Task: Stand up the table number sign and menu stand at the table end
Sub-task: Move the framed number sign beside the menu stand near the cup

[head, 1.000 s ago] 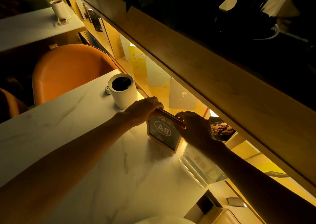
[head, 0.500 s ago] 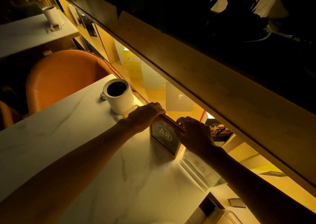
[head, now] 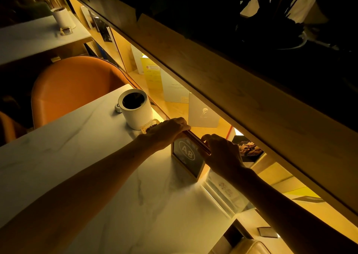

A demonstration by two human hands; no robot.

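A dim café: marble tables (head: 58, 156), orange chair (head: 77, 87), "A8" table sign (head: 187, 155), lit menu shelf (head: 174, 106).

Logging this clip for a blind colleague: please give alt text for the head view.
Both hands, left hand and right hand, hold the top edge of an upright A8 table sign at the marble table end, beside a white cylindrical container.

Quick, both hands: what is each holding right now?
Left hand: closed on the top edge of the A8 table number sign.
Right hand: closed on the same sign's top edge.
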